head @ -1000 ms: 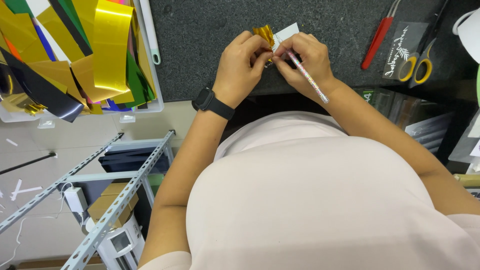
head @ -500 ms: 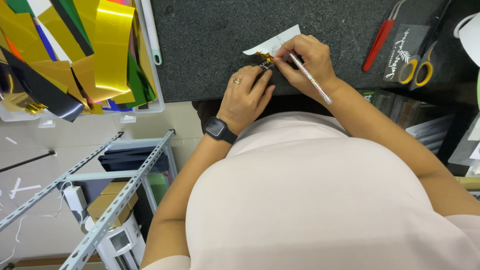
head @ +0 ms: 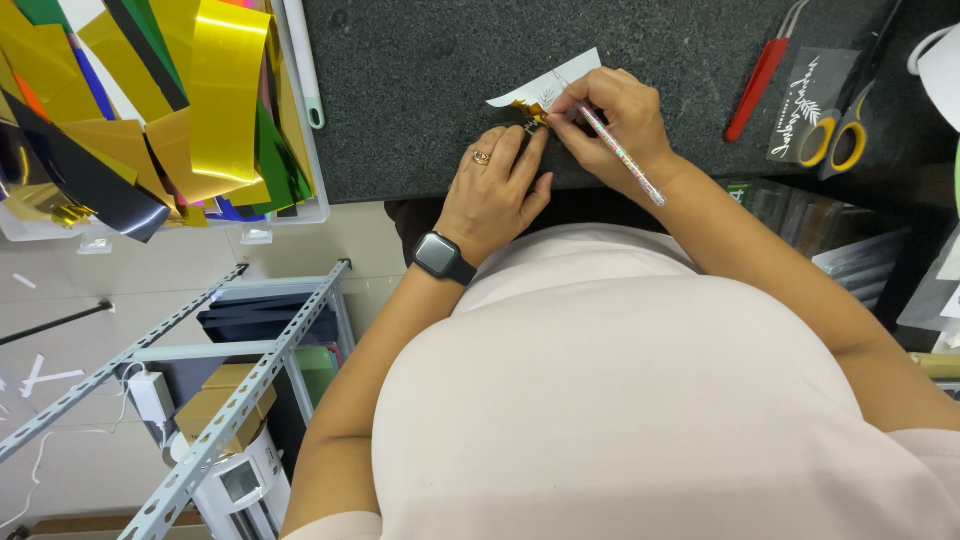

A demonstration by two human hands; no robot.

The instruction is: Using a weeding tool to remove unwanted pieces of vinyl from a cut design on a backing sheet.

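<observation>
Nearest the camera is the person's pale shirt (head: 640,400), with both forearms reaching away from it to the dark speckled worktop (head: 420,90). The left wrist wears a black watch (head: 438,255). Beyond it the left hand (head: 495,185) lies palm down at the worktop's near edge, fingers stretched flat, a ring on one finger; its fingertips press on a small gold foil scrap (head: 527,108), so its grip is open and holds nothing closed in. Just beside it the right hand (head: 610,115) has its grip closed around a thin pen-like tool (head: 620,155), the tip meeting the gold scrap, the shaft slanting back toward the body. The scrap sits on the edge of a small white card (head: 555,80), which lies flat on the worktop just past the fingers.

Further right lie a red-handled tool (head: 758,78), a dark printed card (head: 805,95) and yellow-handled scissors (head: 845,125). At the far left a clear tray (head: 290,205) is heaped with gold, green and black foil sheets (head: 215,90).
</observation>
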